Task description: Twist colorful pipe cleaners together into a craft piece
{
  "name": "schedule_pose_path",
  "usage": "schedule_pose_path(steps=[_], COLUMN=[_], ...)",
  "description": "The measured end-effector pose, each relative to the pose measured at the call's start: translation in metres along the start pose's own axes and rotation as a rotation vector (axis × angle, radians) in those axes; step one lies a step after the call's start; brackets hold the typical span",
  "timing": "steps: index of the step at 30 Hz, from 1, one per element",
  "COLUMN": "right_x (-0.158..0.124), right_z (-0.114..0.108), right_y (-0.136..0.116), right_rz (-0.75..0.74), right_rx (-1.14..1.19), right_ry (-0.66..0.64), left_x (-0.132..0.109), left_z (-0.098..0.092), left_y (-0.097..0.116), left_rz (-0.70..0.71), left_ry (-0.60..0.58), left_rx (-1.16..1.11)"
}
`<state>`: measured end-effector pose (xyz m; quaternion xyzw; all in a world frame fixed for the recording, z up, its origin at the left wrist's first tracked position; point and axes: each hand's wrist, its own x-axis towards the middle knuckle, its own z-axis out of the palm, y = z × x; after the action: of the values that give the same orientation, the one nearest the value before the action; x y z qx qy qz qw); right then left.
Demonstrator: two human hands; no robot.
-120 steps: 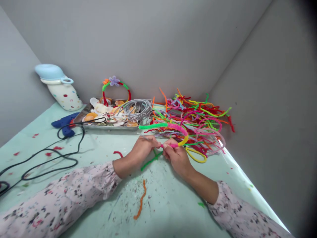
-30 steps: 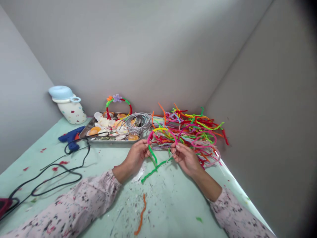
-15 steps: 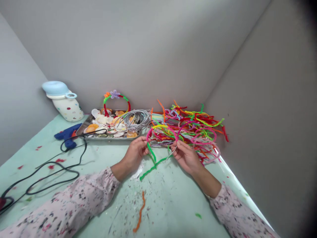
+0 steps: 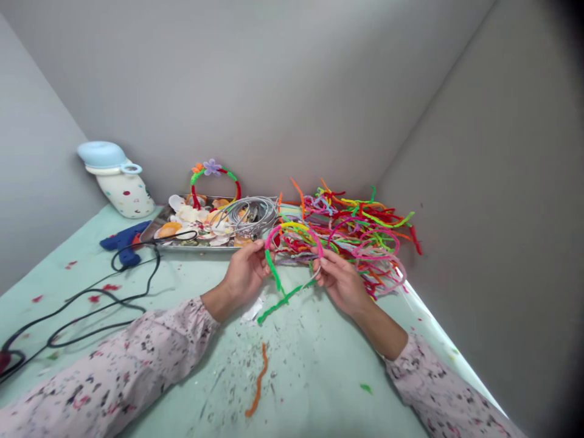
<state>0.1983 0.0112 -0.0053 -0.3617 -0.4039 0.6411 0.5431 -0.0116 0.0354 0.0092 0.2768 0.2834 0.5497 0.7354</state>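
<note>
A headband wrapped in pink, yellow and green pipe cleaner arches upright between my two hands. My left hand pinches its left end, fingers closed, and a loose green pipe cleaner tail hangs down from there. My right hand grips the bare grey right end, fingers closed round it. A second green pipe cleaner lies on the table just below both hands.
A heap of coloured pipe cleaners fills the back right corner. A metal tray holds shells, grey headbands and a finished flowered headband. A blue glue gun with black cord, a white jug and an orange scrap lie about.
Four seconds ago the hands were wrapping pink pipe cleaner near one end, low by the table. Since then the headband has been turned upright and held at both ends, rising slightly.
</note>
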Motion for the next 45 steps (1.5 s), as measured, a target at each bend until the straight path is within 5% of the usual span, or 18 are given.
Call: schedule_pose_path(steps=[5, 13, 25, 41, 45], right_x=[-0.007, -0.013, -0.017, -0.014, -0.014], right_z=[0.007, 0.012, 0.025, 0.02, 0.017], right_y=[0.0, 0.009, 0.012, 0.014, 0.015], right_rz=[0.127, 0.182, 0.217, 0.254, 0.253], right_rx=[0.019, -0.072, -0.433, -0.327, -0.324], right_ry=[-0.108, -0.322, -0.25, -0.287, -0.297], left_x=[-0.006, -0.012, -0.014, -0.008, -0.006], left_z=[0.003, 0.006, 0.01, 0.004, 0.003], left_y=[-0.016, -0.03, -0.023, -0.027, -0.026], left_rz=[-0.086, 0.03, 0.261, 0.162, 0.148], left_ry=[-0.167, -0.193, 0.04, -0.092, -0.162], left_rx=[0.246, 0.597, 0.698, 0.976, 0.902])
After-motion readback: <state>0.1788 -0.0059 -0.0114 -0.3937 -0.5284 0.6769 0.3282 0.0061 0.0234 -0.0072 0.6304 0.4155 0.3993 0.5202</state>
